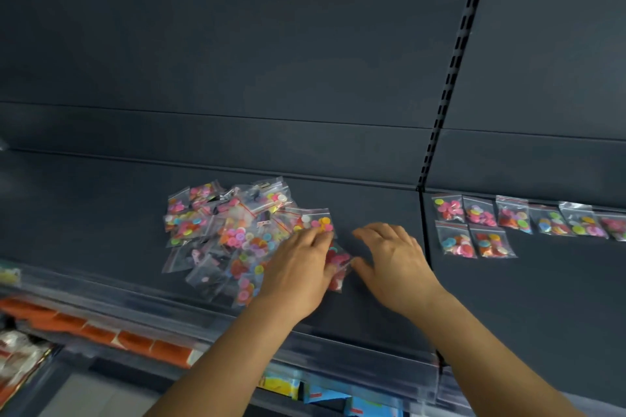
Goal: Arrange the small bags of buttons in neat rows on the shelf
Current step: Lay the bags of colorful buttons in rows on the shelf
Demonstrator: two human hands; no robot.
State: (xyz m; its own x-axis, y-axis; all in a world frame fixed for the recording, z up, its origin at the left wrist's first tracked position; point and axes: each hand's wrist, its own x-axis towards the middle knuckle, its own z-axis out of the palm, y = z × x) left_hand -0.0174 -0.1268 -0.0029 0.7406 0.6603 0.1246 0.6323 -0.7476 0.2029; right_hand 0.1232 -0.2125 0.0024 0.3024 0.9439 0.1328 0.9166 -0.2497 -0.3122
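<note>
A loose pile of small clear button bags lies on the dark shelf. My left hand rests palm down on the pile's right edge, fingertips on a bag of yellow and orange buttons. My right hand hovers just right of it, fingers spread and relaxed. A bag of pink and red buttons lies between the hands, near my right thumb. On the right shelf section, several bags form a back row, and two bags sit in front of it.
A slotted upright divides the two shelf sections. A clear price strip runs along the shelf's front edge. Below it are orange packs and blue packs on a lower shelf. Dark back panels rise behind.
</note>
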